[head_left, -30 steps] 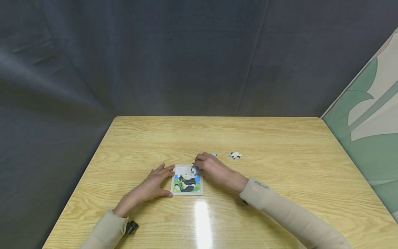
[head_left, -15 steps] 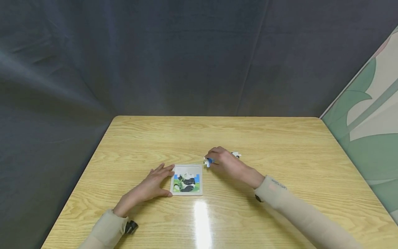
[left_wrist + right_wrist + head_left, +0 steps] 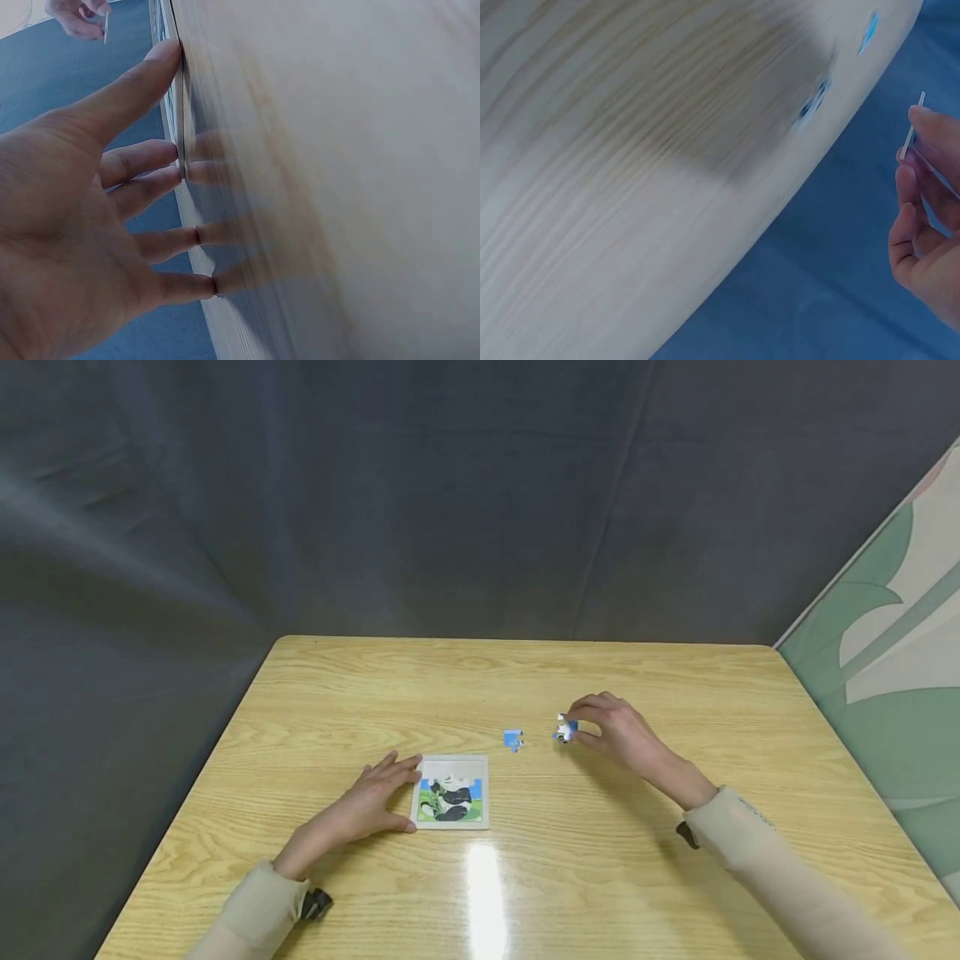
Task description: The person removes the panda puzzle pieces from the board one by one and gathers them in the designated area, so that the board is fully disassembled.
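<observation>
A square puzzle frame [image 3: 486, 793] with a panda picture lies on the wooden table in the head view; its lower part is filled and its top strip is bare. My left hand [image 3: 363, 806] rests at the frame's left side, with spread, nearly straight fingers; in the left wrist view, thumb and fingertips touch the frame's edge and the tabletop. To the right, my right hand [image 3: 622, 739] pinches a puzzle piece [image 3: 910, 136] between thumb and fingers, above the table. Just below it a white panda-face piece [image 3: 814, 103] lies on the table, partly covered in the head view.
A blue puzzle piece [image 3: 512, 740] lies on the table [image 3: 375, 693] between the frame and my right hand. A dark curtain [image 3: 450, 510] hangs behind the table's far edge. At the right stands a green and white patterned panel [image 3: 907, 693].
My right hand has moved from the frame's top right corner to the right, taking the pinched piece along. The blue piece now shows fully. My left hand has stayed put.
</observation>
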Tool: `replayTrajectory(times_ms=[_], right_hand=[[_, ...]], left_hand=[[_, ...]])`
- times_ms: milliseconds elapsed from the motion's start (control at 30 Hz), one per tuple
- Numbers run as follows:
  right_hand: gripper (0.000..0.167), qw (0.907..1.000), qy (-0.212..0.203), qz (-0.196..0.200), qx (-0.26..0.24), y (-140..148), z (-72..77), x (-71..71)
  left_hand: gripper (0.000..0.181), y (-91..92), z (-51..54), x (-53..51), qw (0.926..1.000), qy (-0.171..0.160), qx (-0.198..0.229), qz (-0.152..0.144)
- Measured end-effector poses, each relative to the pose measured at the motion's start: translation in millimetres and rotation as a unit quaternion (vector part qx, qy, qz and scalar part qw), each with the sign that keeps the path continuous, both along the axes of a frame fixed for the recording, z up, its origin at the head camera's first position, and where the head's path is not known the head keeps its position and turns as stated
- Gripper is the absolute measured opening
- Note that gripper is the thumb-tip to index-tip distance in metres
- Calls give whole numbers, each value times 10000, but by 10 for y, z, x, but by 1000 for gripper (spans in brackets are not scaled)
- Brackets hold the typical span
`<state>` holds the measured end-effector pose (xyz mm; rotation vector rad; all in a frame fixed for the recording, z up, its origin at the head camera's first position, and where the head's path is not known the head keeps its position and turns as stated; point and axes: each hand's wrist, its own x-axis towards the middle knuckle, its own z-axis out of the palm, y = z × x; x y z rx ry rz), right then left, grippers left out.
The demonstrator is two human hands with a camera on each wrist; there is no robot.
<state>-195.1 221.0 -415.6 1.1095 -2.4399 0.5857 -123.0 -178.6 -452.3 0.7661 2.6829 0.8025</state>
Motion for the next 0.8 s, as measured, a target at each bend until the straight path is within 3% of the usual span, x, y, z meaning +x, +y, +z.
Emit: replayTrajectory(times_ms=[233,500,800], right_hand=[[27,9988,-145,-445,119,449,-24,-8],[28,9980,-74,-447,438,762,-129,-7],[31,9973,-50,-280,684,930,-186,-40]], left_hand=[[73,4,1,1,10000,28,-12,1],[72,3,4,-3,10000,57,-40,-3],[71,0,0,3,10000,91,14,-29]])
